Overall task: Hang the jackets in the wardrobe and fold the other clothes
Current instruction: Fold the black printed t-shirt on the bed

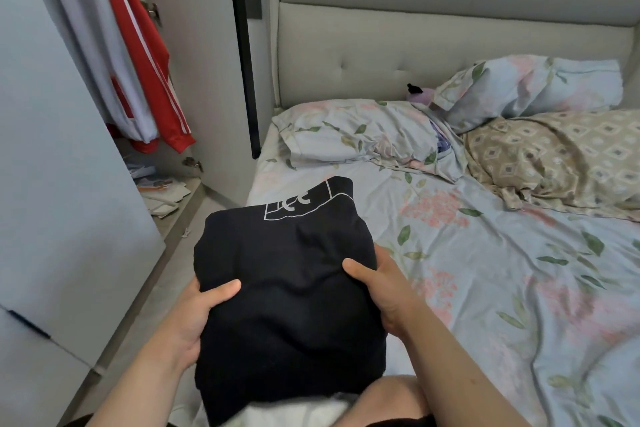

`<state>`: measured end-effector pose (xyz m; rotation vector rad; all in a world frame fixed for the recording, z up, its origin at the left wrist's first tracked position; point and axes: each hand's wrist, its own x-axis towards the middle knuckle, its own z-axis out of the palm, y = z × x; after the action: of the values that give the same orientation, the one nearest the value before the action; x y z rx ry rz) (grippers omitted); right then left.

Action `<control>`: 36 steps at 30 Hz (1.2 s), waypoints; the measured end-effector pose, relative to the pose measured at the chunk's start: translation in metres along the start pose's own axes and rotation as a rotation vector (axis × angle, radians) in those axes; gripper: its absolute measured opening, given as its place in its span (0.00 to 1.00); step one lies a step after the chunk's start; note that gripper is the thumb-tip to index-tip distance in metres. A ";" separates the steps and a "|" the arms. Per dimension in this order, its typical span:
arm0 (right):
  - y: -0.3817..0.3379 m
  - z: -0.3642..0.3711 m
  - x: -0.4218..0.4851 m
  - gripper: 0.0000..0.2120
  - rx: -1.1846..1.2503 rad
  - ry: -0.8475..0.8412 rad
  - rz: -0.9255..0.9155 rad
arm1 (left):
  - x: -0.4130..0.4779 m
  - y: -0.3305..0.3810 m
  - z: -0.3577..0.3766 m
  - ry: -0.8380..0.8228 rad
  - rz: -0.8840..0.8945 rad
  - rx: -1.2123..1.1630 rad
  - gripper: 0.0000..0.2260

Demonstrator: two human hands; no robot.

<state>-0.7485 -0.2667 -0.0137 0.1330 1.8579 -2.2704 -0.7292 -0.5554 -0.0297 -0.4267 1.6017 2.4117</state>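
The left hand (194,319) and right hand (384,291) clamp a folded black garment (291,288) by its sides, thumbs pressed on top. They hold it over the near left corner of the bed (485,253), above the person's lap. Left of the bed the wardrobe (69,184) stands open with a red jacket (145,55) and a pale garment (86,45) hanging inside. At the bed's head lie floral pillows (353,132), with a beige patterned blanket (561,156) bunched along its right side.

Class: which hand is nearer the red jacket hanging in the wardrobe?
Left. The left hand holds the black garment on the side toward the red jacket; the right hand holds the side toward the bed.
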 end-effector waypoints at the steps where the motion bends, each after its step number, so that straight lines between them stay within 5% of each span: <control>1: -0.003 0.004 0.002 0.20 -0.012 -0.005 -0.009 | 0.000 0.002 -0.003 0.000 0.010 -0.012 0.22; 13: -0.001 0.056 0.084 0.17 -0.088 0.069 -0.017 | 0.066 0.035 -0.035 0.129 0.123 0.004 0.23; 25: 0.010 0.077 0.166 0.17 0.046 0.173 0.278 | 0.151 0.047 -0.043 0.198 -0.079 -0.085 0.22; 36: -0.136 0.190 0.214 0.16 0.086 0.019 0.239 | 0.147 0.229 -0.079 0.219 -0.038 -0.070 0.26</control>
<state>-0.9745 -0.4485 0.1130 0.3703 1.6537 -2.1893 -0.9336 -0.7142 0.0862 -0.7502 1.5790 2.4705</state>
